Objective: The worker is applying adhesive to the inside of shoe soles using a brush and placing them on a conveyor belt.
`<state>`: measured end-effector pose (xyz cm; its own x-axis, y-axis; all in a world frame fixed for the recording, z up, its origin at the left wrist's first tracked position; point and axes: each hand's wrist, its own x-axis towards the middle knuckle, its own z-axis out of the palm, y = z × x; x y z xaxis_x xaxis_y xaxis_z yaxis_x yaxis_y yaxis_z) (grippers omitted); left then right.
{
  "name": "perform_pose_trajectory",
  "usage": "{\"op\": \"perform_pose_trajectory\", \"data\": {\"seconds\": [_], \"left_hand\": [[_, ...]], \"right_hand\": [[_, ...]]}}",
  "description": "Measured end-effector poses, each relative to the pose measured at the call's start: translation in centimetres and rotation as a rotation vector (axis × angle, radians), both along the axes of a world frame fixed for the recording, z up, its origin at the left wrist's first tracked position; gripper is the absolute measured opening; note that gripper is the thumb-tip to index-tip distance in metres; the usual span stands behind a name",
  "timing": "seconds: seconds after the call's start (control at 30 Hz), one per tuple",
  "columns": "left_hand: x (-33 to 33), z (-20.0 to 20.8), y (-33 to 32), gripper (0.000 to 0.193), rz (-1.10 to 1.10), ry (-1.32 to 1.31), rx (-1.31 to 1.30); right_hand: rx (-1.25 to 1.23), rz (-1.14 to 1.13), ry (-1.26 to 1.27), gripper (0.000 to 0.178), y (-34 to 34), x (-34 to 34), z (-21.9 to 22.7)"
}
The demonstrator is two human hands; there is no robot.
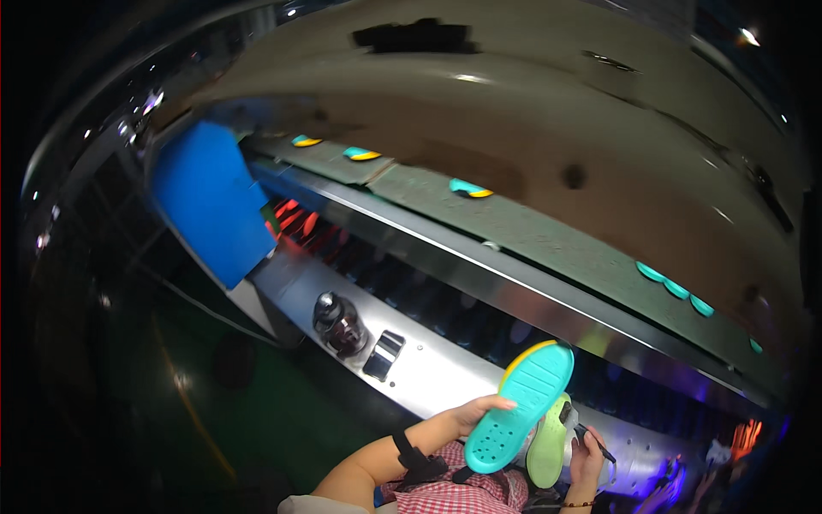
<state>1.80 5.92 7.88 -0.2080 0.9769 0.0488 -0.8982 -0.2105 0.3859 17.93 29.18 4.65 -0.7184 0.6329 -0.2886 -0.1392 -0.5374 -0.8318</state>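
Note:
My left hand is closed on the edge of a turquoise shoe sole, thumb on its face. The sole is tilted, with grooves at the upper part, small holes at the lower part and a yellow rim along one side. Just right of it is a light green sole, partly covered by the turquoise one; what supports it is hidden. My right hand is closed around a slim dark-handled tool beside the green sole. The tool's working end cannot be made out clearly.
A metal ledge carries a dark bottle and a phone-like black object. Beyond a dark slot with red glow runs a conveyor belt bearing several turquoise soles. A blue panel stands left. Another person's hands appear lower right.

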Motion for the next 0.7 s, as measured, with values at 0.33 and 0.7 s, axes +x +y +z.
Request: {"op": "perform_pose_trajectory", "data": {"seconds": [0.33,0.7], "left_hand": [[2.1,-0.8,-2.7,0.066,0.394,-0.204,0.215],[3.2,-4.9,-0.6,0.068,0.355,-0.412,0.255]], "right_hand": [[0.099,0.209,0.05,0.023,-1.1,-2.7,1.1],[-0.028,0.197,0.014,0.022,-0.1,-1.5,0.8]]}}
